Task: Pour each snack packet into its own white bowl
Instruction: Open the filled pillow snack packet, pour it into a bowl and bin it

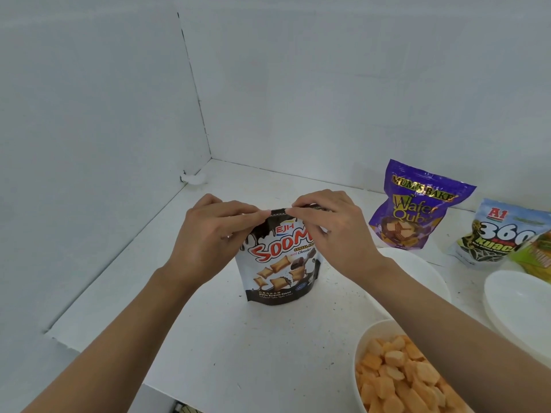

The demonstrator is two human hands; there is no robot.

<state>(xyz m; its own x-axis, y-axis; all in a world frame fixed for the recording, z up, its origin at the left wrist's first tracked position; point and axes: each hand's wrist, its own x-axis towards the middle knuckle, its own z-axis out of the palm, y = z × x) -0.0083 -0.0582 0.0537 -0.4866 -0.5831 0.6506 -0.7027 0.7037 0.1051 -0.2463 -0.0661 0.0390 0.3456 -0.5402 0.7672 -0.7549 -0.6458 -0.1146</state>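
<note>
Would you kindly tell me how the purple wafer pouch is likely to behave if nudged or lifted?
The purple wafer pouch stands upright on its bottom edge, so a nudge would probably tip it. Its glossy, crinkled film suggests a floppy, somewhat slippery grip. Being puffed out, it is likely light for its size.

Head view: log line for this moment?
phase: opening | left hand: pinches Soom packet top | right hand: same | near bowl: orange snacks

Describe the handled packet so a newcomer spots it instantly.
On the table, near the wall corner, a packet stands upright, left hand and right hand pinching its top. Only it is black and white; the purple packet and blue packet stand rightward.
</note>
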